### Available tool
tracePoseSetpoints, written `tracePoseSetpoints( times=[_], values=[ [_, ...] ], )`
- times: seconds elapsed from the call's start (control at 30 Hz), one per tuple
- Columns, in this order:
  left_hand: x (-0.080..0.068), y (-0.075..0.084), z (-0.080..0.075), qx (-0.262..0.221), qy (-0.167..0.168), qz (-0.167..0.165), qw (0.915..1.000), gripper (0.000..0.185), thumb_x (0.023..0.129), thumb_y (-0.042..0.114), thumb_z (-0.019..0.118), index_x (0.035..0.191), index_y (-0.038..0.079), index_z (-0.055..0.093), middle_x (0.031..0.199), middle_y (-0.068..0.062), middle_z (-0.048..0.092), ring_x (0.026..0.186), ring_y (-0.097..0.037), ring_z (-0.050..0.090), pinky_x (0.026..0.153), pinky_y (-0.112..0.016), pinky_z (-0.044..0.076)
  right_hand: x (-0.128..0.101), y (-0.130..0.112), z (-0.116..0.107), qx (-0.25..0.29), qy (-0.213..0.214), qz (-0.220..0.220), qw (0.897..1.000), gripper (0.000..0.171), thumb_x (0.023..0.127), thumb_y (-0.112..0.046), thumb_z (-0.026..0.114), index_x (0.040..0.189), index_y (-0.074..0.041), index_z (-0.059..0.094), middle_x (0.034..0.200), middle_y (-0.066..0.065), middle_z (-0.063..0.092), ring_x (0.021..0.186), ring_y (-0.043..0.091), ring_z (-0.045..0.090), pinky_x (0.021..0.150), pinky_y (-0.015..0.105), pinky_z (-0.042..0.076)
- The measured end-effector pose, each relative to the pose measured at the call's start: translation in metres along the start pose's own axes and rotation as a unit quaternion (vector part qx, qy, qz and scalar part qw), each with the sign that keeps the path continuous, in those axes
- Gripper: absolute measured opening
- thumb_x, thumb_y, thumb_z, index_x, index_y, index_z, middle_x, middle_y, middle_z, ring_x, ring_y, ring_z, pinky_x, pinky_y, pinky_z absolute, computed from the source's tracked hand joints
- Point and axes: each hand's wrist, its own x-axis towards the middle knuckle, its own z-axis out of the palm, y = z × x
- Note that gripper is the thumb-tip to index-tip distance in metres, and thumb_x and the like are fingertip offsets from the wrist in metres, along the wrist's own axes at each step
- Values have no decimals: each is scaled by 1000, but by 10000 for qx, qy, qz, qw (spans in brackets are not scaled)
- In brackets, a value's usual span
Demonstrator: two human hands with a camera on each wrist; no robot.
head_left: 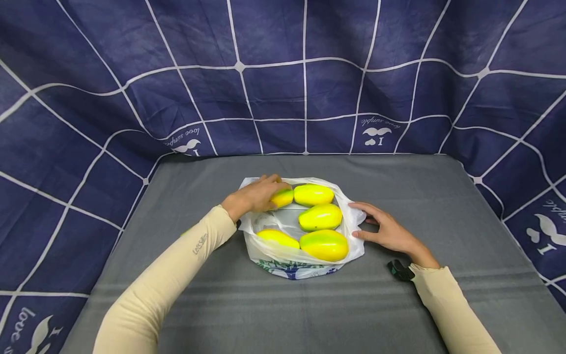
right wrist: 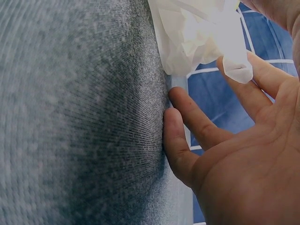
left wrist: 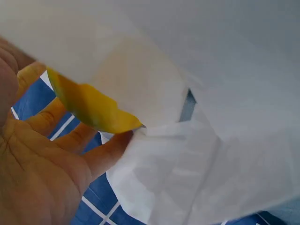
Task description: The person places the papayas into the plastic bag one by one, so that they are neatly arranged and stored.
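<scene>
From where I sit, the bagging looks nearly done: four yellow-green fruits already lie in the open white bag (head_left: 305, 255) at the middle of the grey counter (head_left: 442, 206), and the fifth fruit (head_left: 283, 197), at the far-left corner of the bag's mouth, is under my left hand (head_left: 254, 195). I judge what is left is to let that one go, and perhaps to close the bag. Starting at the left: my left arm reaches in from the near left, its sleeve across the bag's left edge, and the hand lies over the fifth fruit with fingers curled round its left end; the left wrist view shows the fruit (left wrist: 91, 110) against those fingers (left wrist: 108, 152), with bag film draped over it. Next to the right, one fruit (head_left: 313, 194) lies at the far side, one (head_left: 320, 217) in the middle, and two at the near side, a smaller one (head_left: 277, 238) on the left and a bigger one (head_left: 325, 245) on the right. At the right, my right hand (head_left: 389, 231) lies flat and wide on the counter, fingers straight, holding nothing; the right wrist view shows its fingertips (right wrist: 176, 122) on the cloth, with the bag's edge (right wrist: 197, 33) touching one finger.
</scene>
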Motion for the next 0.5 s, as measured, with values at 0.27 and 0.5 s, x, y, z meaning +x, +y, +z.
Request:
tracePoseSetpoints(
  times=[0.27,0.5],
  values=[
    [-10,-2,-5,230,253,54,9994,61,91,9,73,147,16,51,144,-12,49,127,-34,47,106,-49,47,0,1,0,-2,14,54,10000,73,87,-31,80,150,-24,45,155,6,42,136,24,44,106,52,44],
    [-10,-4,-1,501,428,148,9977,54,89,4,73,140,12,59,141,-15,54,126,-36,50,105,-48,48,1,2,1,-13,-10,95,10000,73,87,-33,79,150,-26,44,156,5,42,137,24,43,107,49,43]
  ],
)
